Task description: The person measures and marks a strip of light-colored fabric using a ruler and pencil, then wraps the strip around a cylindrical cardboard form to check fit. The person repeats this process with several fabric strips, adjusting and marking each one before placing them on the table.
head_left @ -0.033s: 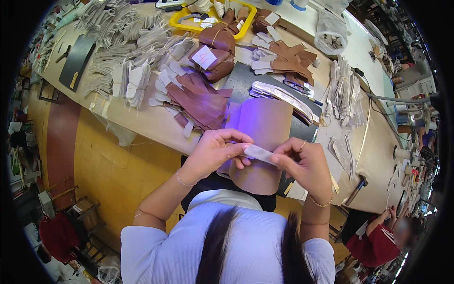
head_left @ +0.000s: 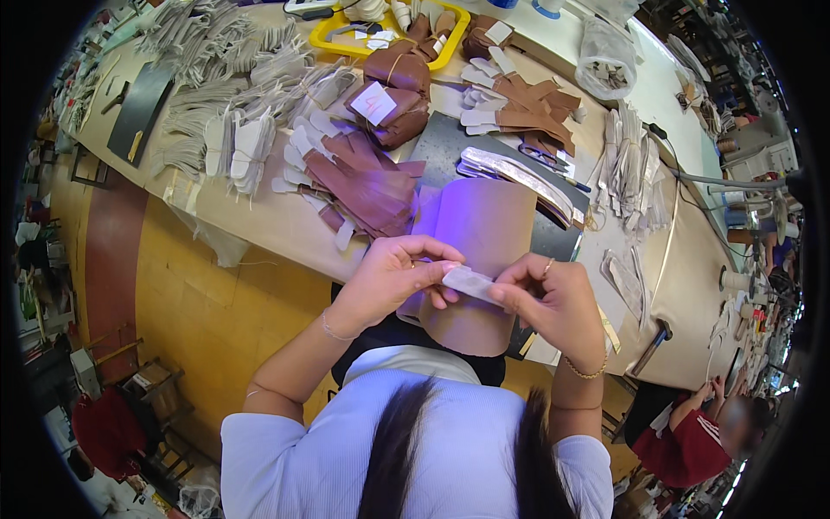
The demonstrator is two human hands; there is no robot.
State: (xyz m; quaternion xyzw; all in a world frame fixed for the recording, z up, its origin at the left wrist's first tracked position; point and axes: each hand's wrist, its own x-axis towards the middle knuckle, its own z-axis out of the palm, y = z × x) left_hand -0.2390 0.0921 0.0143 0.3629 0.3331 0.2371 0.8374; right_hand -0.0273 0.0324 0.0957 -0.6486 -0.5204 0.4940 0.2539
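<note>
Between my two hands is a small pale, whitish strip [head_left: 471,284] with a rounded end. My left hand [head_left: 400,270] pinches its left end between thumb and fingertips. At its right end, the thumb and forefinger of my right hand [head_left: 558,298] close on the strip. Both hands hover over a curved tan sheet [head_left: 487,229], which lies on the near table edge and bends down toward my lap. Beyond it are a stack of long pale strips [head_left: 510,177] and a dark board [head_left: 445,143].
Brown strips with pale ends [head_left: 367,186] fan out left of the sheet, below a tagged brown bundle [head_left: 402,82]. More brown strips [head_left: 523,104], scissors [head_left: 542,156] and a hammer [head_left: 653,346] lie rightward. A yellow tray [head_left: 450,54] is at the back; another person [head_left: 683,441] sits at right.
My right thumb and forefinger have shifted slightly left along the strip, and the strip's tilt differs a little. My left hand looks almost unmoved.
</note>
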